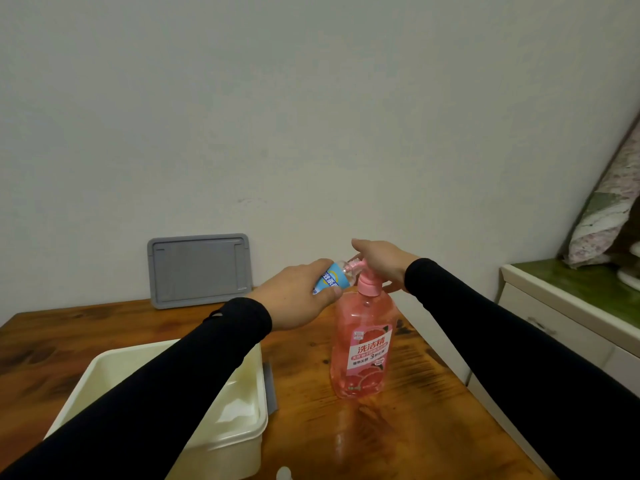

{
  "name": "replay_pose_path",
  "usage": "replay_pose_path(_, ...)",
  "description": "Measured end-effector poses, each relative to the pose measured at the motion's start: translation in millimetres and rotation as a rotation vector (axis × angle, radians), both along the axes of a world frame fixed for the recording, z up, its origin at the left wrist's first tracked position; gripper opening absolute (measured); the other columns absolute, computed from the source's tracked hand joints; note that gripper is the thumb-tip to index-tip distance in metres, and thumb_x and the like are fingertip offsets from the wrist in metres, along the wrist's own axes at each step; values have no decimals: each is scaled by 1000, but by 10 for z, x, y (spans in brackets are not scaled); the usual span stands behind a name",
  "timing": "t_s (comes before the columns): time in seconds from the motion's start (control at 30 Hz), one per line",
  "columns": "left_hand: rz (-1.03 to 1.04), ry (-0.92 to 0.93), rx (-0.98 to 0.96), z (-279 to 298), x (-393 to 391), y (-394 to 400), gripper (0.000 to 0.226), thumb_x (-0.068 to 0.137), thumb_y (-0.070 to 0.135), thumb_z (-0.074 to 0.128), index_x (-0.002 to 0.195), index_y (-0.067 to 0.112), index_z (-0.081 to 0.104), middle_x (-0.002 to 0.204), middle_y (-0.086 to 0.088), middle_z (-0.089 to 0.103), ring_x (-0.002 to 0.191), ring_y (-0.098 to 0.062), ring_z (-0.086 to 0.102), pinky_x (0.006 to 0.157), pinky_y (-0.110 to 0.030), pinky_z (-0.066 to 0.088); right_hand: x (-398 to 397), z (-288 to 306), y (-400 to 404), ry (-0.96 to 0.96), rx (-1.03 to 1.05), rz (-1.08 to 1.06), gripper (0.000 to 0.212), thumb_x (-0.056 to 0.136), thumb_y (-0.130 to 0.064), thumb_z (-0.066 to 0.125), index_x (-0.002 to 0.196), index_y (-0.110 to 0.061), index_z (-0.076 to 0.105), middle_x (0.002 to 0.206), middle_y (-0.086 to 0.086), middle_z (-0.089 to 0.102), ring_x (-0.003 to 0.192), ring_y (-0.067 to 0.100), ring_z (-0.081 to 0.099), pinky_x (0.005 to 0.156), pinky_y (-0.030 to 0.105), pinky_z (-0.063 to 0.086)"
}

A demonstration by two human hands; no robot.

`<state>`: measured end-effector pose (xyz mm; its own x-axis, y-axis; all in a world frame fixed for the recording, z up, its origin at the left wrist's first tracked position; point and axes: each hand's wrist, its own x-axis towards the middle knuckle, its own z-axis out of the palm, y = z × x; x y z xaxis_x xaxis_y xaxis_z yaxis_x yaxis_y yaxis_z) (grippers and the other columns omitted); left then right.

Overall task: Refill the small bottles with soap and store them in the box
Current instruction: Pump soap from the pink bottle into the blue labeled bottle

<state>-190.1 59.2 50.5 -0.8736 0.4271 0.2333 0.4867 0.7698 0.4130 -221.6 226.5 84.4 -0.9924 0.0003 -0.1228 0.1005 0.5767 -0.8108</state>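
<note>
At frame centre, my left hand [298, 299] grips the light, likely slippery small bottle [332, 277] by its body; my right hand [381, 263] presses flat on the pink soap dispenser [362, 348] pump.

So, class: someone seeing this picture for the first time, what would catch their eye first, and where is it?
The big pink soap bottle stands out first, upright on the wooden table right of centre. Above it, the left hand tilts a small blue-labelled bottle against the pump spout while the right hand rests on the pump. A cream box sits open at lower left.
</note>
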Motion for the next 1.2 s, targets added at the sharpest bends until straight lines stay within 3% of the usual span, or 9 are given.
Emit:
replay_pose_path(0.07,12,-5,-12,-57,-8,-5,43,97,46,44,134,25,41,115,1,61,94,-15,56,77,-26,46,7,-49,-4,15,48,-1,48,103,-33,29,133,-1,47,135,16,52,98,21,48,76,26,38)
replay_pose_path(0.2,22,-18,-18,-111,-17,2,47,96,47,44,138,26,38,120,0,59,98,-14,56,80,-26,46,4,-108,1,-4,65,11,48,103,-34,28,130,0,49,129,14,55,96,22,50,58,21,34)
replay_pose_path(0.4,1,2,11,33,-1,-2,40,97,45,44,131,25,43,113,1,62,93,-15,57,76,-25,46,26,58,33,-14,42,13,52,101,-44,30,129,-7,53,131,16,55,101,25,51,92,40,41)
replay_pose_path(0.47,1,13,13,73,1,4,39,97,45,44,130,24,44,111,1,61,91,-15,57,71,-22,43,15,99,48,-46,70,11,53,99,-49,29,125,-11,55,125,13,58,107,28,52,94,42,39)
replay_pose_path(0.57,4,10,16,58,-4,6,40,97,45,44,131,24,43,112,1,61,91,-14,57,72,-22,45,-3,71,26,-31,31,-2,48,100,-45,30,121,-10,54,113,10,56,98,26,50,86,37,39)
replay_pose_path(0.73,23,-19,8,-89,-11,2,46,97,47,44,137,26,38,118,1,60,94,-14,57,75,-23,46,-8,-80,-4,9,66,-5,47,103,-32,29,132,0,48,133,14,54,96,21,49,59,21,36)
replay_pose_path(0.8,24,-29,7,-115,-13,-1,47,96,48,43,138,27,38,119,1,60,97,-14,58,79,-26,50,-1,-96,-6,5,76,-5,47,103,-33,29,131,0,49,132,14,54,95,21,50,57,21,33)
replay_pose_path(1.07,5,-1,15,68,8,-2,41,97,45,44,132,24,42,114,1,61,94,-16,58,78,-26,48,20,78,35,-15,82,1,55,99,-49,27,129,-10,52,126,9,56,110,26,50,99,42,35)
replay_pose_path(1.2,3,-2,14,55,-4,4,39,97,46,44,130,24,44,111,2,61,90,-14,57,73,-23,47,5,45,20,-7,47,-10,57,100,-49,28,131,-8,52,129,14,57,103,25,52,90,37,39)
